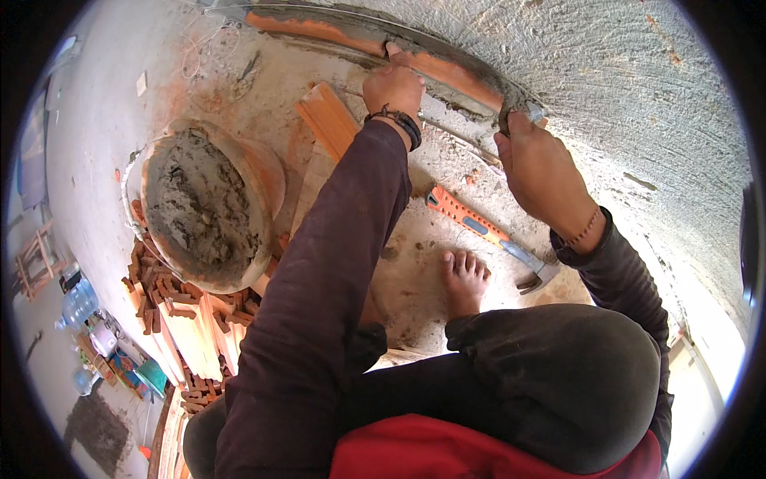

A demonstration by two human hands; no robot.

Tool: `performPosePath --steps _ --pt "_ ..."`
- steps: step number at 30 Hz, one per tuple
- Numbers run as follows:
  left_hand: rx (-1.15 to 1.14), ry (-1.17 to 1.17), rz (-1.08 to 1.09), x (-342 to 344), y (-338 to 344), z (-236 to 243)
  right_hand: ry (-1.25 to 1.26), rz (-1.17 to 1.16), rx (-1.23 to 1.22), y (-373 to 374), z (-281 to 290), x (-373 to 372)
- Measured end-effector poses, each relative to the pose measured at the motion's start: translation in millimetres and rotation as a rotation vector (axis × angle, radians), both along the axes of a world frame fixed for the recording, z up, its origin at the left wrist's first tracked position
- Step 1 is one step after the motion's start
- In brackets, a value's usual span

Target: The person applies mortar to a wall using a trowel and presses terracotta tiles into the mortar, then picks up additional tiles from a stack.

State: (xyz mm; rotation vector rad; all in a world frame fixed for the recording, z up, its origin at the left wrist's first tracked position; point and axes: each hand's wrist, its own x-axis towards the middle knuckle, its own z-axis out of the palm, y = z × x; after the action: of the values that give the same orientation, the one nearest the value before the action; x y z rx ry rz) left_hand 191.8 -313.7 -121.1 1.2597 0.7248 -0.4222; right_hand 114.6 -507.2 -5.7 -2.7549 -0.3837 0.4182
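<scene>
Along the foot of the rough grey wall runs a row of thin orange clay bricks (459, 76), with wet mortar behind and between them. My left hand (395, 88) grips one brick near its left end, one digit stretched over its top edge and the other fingers curled. At that brick's right end my right hand (546, 172) is closed, its thumb against a grey lump of wet mortar (519, 106). Its other fingers are hidden, so I cannot make out what it grips. A claw hammer (479, 223) with an orange handle lies on the floor below my hands.
A bucket of grey mortar (207, 199) stands at the left. Stacked orange clay pieces (195, 323) sit beside and below it. One loose clay piece (327, 120) lies near my left forearm. My bare foot (465, 279) is close to the hammer. Water bottles (78, 303) stand far left.
</scene>
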Motion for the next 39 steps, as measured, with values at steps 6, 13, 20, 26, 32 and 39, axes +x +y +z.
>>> performPosePath --steps 6,13,20,26,32,39 --pt "-0.087 0.022 0.141 1 -10 8 0.008 -0.039 -0.025 4 0 -4" --pt "0.019 -0.039 0.190 4 -14 1 0.004 -0.057 -0.061 0 -3 -8" --pt "0.294 -0.536 0.027 -1 11 -79 0.040 -0.037 0.023 -7 15 -32" --pt "0.243 -0.377 0.008 -11 0 -53 -0.027 -0.142 0.276 -17 54 -37" --pt "0.099 -0.212 0.356 -6 -34 -23 -0.028 0.142 0.099 -17 65 -2" --pt "0.215 -0.358 0.299 -15 -42 -22 0.208 0.156 -0.163 1 76 25"
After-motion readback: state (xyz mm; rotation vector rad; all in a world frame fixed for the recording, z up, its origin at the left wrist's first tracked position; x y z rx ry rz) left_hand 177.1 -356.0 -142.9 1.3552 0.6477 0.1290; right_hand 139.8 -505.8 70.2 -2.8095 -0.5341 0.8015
